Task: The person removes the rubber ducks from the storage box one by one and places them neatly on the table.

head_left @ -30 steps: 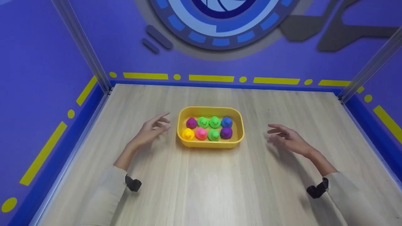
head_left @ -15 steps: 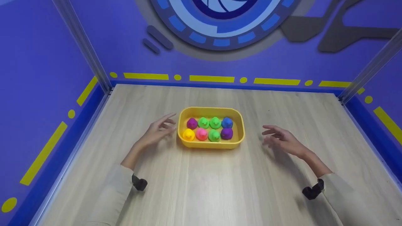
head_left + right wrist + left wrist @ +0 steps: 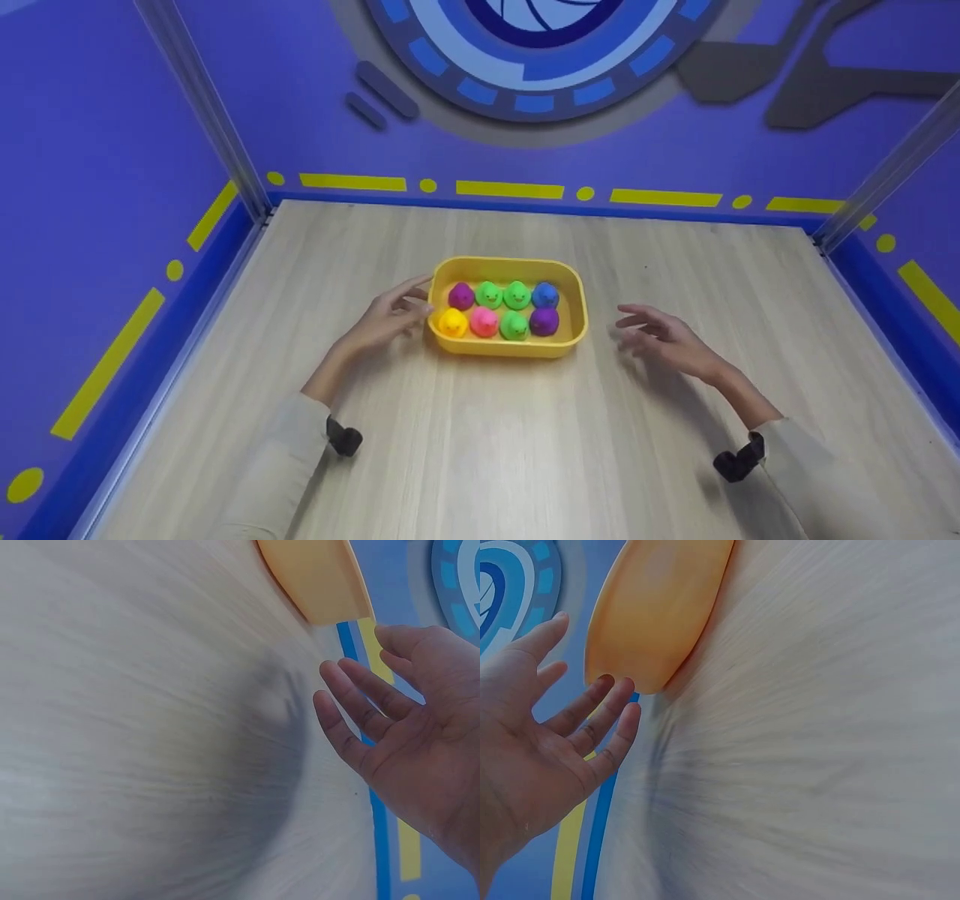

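A yellow tub stands mid-table with two rows of small toy ducks inside. The back row has a magenta duck, two green ones and a blue duck. In front sit a yellow duck, a pink duck, a green duck and a purple duck. My left hand is at the tub's left end, fingers loosely extended; whether the fingertips touch the wall I cannot tell. Off the right end, apart from the tub, my right hand hovers with relaxed fingers and holds nothing.
The wooden table is bounded by a blue-purple back wall and side walls with yellow markings. Metal posts stand at the back corners. A black wrist camera sits on the left sleeve, another on the right.
Both hands have come inward toward the tub. The left went right until its fingertips reached the tub's left end; the right shifted left and remains apart. The tub and ducks look undisturbed.
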The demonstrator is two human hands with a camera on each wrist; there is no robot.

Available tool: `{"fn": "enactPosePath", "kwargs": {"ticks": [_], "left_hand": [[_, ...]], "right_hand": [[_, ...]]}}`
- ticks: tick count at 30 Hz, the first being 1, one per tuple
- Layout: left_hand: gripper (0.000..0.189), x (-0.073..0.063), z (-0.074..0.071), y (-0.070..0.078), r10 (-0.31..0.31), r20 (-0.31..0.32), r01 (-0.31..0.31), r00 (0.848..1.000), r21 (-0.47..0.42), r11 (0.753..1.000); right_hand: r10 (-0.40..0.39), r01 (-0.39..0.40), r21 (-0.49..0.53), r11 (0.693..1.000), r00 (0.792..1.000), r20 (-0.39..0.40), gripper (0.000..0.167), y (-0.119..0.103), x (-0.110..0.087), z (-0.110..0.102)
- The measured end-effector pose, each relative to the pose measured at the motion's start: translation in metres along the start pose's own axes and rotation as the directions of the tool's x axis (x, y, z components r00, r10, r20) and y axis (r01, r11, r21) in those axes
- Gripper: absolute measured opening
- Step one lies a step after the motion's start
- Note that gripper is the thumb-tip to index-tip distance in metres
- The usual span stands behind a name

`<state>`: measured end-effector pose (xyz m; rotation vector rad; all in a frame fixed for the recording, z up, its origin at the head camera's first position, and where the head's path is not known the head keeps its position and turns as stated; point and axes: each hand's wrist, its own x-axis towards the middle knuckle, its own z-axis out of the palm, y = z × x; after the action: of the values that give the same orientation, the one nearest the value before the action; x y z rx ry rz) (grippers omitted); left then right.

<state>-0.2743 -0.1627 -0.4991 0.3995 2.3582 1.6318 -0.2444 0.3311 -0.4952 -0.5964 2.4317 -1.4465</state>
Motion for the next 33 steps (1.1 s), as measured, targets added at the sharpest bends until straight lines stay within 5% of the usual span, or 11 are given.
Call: {"fn": "enactPosePath", "kwargs": {"ticks": [17,33], "left_hand": [[0.058,0.007,0.007,-0.007,0.004,-0.013,-0.004,1.000,-0.001,1.000],[0.061,0.006,0.007,-0.009,-0.022,-0.003,0.021,1.000,-0.024,0.999]], "right_hand": [[0.007,-0.006,-0.033,0.999,1.000,0.023,0.051,-0.003,0.011,0.010],[-0.053,0.049,-0.128,0.991,0.998,-0.030,0.045,-0.033,0.038,0.003]]}}
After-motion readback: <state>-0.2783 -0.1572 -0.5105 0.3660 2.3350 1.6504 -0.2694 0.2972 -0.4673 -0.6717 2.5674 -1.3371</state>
